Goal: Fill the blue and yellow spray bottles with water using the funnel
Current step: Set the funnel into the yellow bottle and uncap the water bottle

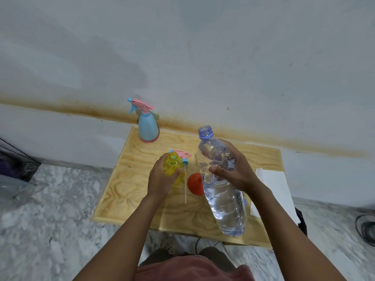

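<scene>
Gripping the yellow spray bottle (172, 163) with the left hand (160, 178), curled round its body, upright near the middle of the wooden board (125, 189), neck open and bare. Just behind it, flat on the board: a pink-and-blue trigger head (183, 155), with a pale dip tube (185, 191) running back toward the near edge. Over on the right, clamping the clear water bottle (223, 199) in the right hand (236, 171), thumb on the near side, cap off, tilted with the mouth up toward the wall and the base toward the front edge, water inside. Down on the board between the two bottles, the red funnel (193, 184), partly hidden behind the water bottle, in neither neck. Hands apart, one bottle each. At the far left corner, hard by the stained wall (243, 57): the blue spray bottle (148, 128), upright, trigger head on, untouched. At the right edge, a white sheet (272, 185).
</scene>
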Demonstrator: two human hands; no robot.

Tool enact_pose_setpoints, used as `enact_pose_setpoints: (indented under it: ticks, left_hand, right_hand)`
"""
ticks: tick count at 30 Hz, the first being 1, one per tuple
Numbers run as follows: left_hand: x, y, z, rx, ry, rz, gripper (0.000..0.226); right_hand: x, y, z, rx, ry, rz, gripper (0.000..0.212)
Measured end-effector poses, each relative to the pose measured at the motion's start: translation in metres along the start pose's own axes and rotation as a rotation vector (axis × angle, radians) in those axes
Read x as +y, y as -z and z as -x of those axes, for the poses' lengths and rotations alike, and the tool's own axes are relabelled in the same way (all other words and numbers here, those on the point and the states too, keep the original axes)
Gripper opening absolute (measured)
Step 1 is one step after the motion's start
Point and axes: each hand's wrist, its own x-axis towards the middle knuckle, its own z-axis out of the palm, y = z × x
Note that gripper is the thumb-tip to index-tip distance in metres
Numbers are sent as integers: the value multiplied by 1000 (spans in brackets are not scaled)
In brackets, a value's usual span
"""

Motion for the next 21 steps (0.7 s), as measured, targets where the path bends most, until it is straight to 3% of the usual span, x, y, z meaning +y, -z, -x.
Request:
enact_pose_setpoints:
  ticks: [14, 21]
  left_hand:
    - [-7, -1, -2, 9, -58, -87, 65]
    - [-1, 0, -3, 0, -32, -62, 61]
  right_hand:
    - [7, -17, 13, 24, -44, -16, 63]
    - [12, -13, 16, 156, -8, -18, 67]
